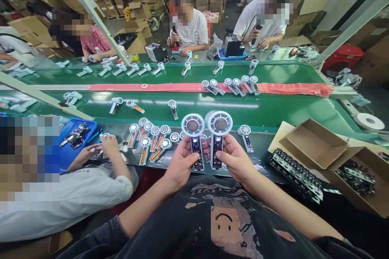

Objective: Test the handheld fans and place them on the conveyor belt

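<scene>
Two handheld fans with open handles are held upright, side by side, in front of my chest. My left hand [184, 160] is closed around the handle of the left fan [193, 124], its thumb on the black circuit board. The right fan [219, 123] is gripped the same way by my right hand [232, 156], thumb against the board in its handle. Both round grilles face me. Just left of my hands, several more fans [145, 145] lie on the bench, many with an orange part in the handle. One fan [245, 135] with a dark board lies to the right.
Green conveyor belts [288, 109] run across, with fans scattered on them and a red strip [170, 87] between. Circuit boards [294, 174] are stacked by an open cardboard box [316, 141] at right. A co-worker [75, 198] sits close at left beside a blue tray [91, 123]; others work opposite.
</scene>
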